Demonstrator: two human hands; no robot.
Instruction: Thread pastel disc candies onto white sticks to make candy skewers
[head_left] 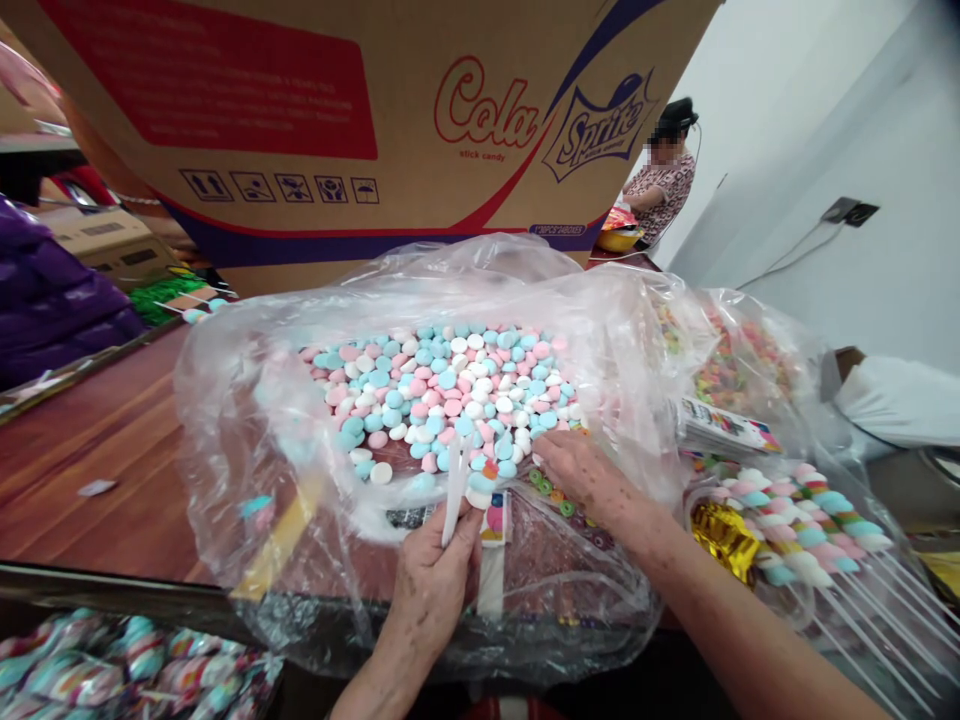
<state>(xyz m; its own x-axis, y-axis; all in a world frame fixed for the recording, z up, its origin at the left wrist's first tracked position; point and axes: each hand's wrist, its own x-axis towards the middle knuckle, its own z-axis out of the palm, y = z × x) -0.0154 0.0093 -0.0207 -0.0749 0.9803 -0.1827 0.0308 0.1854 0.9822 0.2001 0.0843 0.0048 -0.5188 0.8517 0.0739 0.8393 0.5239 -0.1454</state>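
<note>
My left hand [439, 560] is closed round white sticks [454, 485] that point up and away from me. A pale blue and white marshmallow [480, 490] and a small orange-red gummy sit just above its fingertips, seemingly on a stick. My right hand [577, 468] reaches in from the right with fingers curled together at the pile's near right edge; what they pinch is hidden. Pink, blue and white marshmallow discs [450, 385] lie heaped in an open clear plastic bag [247, 400]. Small ring gummies [551, 490] lie beneath my right hand.
Behind the bag stands a large cardboard box [405, 120]. Finished marshmallow skewers [802, 520], gold ties [724, 540] and a stack of printed cards [724, 425] lie at right. Wrapped candies [127, 665] fill a container at lower left. Another person [664, 185] works in back.
</note>
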